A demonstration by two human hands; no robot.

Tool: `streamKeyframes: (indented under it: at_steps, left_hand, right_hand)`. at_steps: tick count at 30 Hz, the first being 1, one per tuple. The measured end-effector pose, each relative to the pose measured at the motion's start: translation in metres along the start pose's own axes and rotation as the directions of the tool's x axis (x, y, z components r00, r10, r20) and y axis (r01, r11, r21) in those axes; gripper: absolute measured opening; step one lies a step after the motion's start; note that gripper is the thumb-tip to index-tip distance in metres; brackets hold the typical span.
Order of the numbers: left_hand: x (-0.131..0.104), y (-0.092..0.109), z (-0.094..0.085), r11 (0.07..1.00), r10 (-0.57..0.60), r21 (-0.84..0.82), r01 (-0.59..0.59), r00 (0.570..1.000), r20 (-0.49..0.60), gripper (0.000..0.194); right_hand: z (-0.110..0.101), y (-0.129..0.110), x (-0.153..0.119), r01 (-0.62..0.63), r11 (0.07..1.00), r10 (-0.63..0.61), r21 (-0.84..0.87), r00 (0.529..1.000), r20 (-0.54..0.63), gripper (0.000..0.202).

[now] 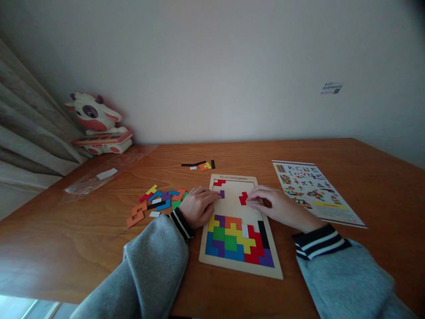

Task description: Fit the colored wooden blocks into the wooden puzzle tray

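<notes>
A wooden puzzle board [241, 269] lies in front of me, its lower half filled with coloured block pieces fitted edge to edge. My left hand [198, 206] rests over the board's left edge, fingers curled, with the fingertips on a small purple puzzle piece [222, 194]. From the right, my right hand [277, 204] reaches over the board, thumb and fingers pinched at the edge of a red puzzle piece [243, 198]. Another red piece [219, 182] sits in the board's top left corner.
Left of the board lies a pile of loose coloured pieces [162, 201]. A few more pieces [206, 165] are behind it. A printed pattern sheet [318, 190] lies right. A clear plastic bag [89, 184] and a cow toy with a keyboard [99, 124] are at the back left.
</notes>
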State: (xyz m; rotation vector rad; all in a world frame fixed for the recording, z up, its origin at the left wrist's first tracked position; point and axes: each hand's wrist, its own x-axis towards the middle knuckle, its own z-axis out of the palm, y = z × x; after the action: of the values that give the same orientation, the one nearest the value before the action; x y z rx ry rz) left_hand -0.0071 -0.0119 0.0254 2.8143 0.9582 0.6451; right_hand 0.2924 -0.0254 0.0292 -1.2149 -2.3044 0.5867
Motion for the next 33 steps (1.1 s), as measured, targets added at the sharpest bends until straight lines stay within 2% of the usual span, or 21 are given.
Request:
streamKeyframes:
  at_steps: [8,11,13,15,18,22,25,28,33]
  left_hand:
    - [-0.001,0.001,0.0,1.0,0.004,-0.004,-0.004,1.0,-0.015,0.04]
    - [-0.001,0.002,0.001,0.999,0.015,-0.028,-0.015,1.0,-0.026,0.043]
    - [0.0,0.002,0.001,0.999,0.02,-0.036,-0.021,0.999,-0.039,0.043]
    - [0.0,0.003,0.0,0.999,0.015,-0.031,-0.017,0.998,-0.062,0.042]
    - [0.001,0.004,-0.002,1.0,-0.02,-0.014,0.019,0.996,-0.084,0.038]
    - [0.0,0.005,-0.004,0.999,-0.048,-0.017,0.047,0.997,-0.065,0.035]
    - [0.0,0.006,-0.003,0.991,0.04,-0.129,-0.043,0.999,-0.021,0.038]
    - [0.0,0.006,-0.001,0.97,0.135,-0.204,-0.133,0.991,-0.006,0.042]
    - [0.001,0.005,0.002,0.988,0.063,-0.139,-0.068,0.997,-0.037,0.041]
  right_hand:
    - [-0.002,0.0,-0.004,0.001,1.0,-0.001,-0.025,1.0,-0.006,0.022]
    - [-0.003,0.001,-0.004,-0.062,0.996,0.054,-0.069,0.991,-0.119,0.021]
    - [-0.002,0.001,-0.003,-0.09,0.993,0.078,-0.075,0.985,-0.155,0.02]
    - [-0.003,0.0,-0.003,-0.073,0.995,0.067,-0.064,0.993,-0.093,0.023]
    - [-0.004,-0.001,-0.004,-0.045,0.995,0.046,-0.09,0.999,0.005,0.037]
    - [-0.003,0.002,-0.004,-0.108,0.992,0.103,-0.072,0.992,-0.067,0.027]
    - [0.001,0.0,-0.003,-0.109,0.993,0.103,-0.049,0.988,-0.118,0.023]
    - [0.005,-0.006,-0.001,-0.059,0.997,0.053,-0.048,0.992,-0.115,0.021]
    - [0.011,-0.009,0.001,-0.026,0.995,0.018,-0.099,0.997,-0.081,0.021]
